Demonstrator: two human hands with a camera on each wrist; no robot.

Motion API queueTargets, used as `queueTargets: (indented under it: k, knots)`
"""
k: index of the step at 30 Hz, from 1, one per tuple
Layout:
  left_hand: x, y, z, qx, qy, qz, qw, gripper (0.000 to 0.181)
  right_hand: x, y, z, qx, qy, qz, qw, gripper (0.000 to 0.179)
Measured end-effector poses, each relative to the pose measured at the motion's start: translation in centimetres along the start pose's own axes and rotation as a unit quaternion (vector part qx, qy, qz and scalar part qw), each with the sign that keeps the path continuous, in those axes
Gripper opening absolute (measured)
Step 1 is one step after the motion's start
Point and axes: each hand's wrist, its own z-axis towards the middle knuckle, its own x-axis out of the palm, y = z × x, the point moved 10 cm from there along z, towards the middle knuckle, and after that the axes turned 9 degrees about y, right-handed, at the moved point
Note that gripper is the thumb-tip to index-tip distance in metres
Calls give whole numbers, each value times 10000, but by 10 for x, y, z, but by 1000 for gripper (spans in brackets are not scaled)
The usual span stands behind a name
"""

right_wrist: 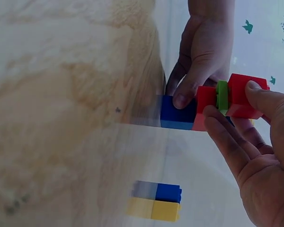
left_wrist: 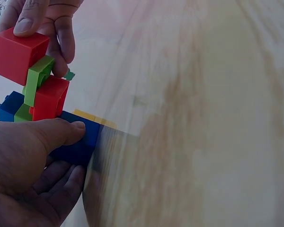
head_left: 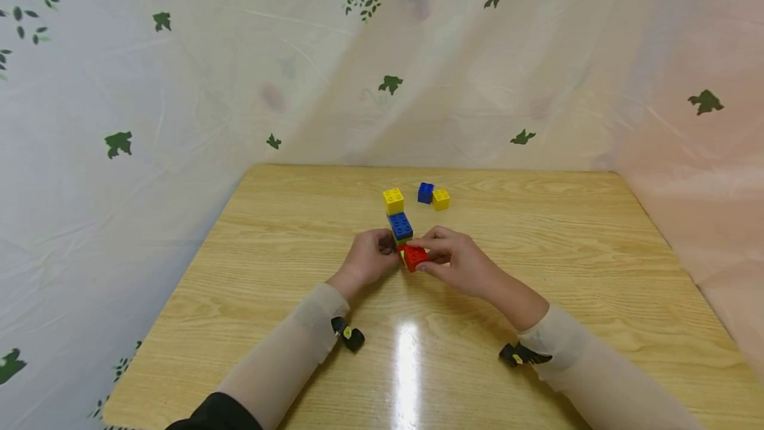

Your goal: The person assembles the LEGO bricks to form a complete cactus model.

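Note:
Low on a stack of toy building bricks, my left hand [head_left: 370,257] grips a blue brick [left_wrist: 80,146], thumb on its side and fingers curled beneath in the left wrist view. My right hand [head_left: 462,261] pinches a red brick [head_left: 414,257] at the top of the near side. Under that brick sits a thin light-green brick [right_wrist: 222,97], and below it another red brick [left_wrist: 51,97]. Further back in the stack, a longer blue brick [head_left: 400,225] lies beside a yellow brick [head_left: 393,200]. My hands hide part of the stack's lower bricks.
Behind the stack, slightly right, a loose blue brick [head_left: 425,192] and a yellow brick [head_left: 441,199] stand side by side on the wooden table [head_left: 567,251]. A pale leaf-patterned curtain [head_left: 334,85] hangs beyond the table's far edge.

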Motion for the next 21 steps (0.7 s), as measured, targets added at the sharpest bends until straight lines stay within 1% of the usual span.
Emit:
queueTargets:
  k: [6,17,21]
  knots:
    - [1,-1,0,22,-9,-18,10000,26,0,3,0,-72,55,-126,9999,43]
    - [1,-2,0,18,-29,7,10000,28,0,1,1,99,110,-206,9997,43]
    - [1,-1,0,4,-23,12,10000,27,1,1,1,156,155,-158,9996,44]
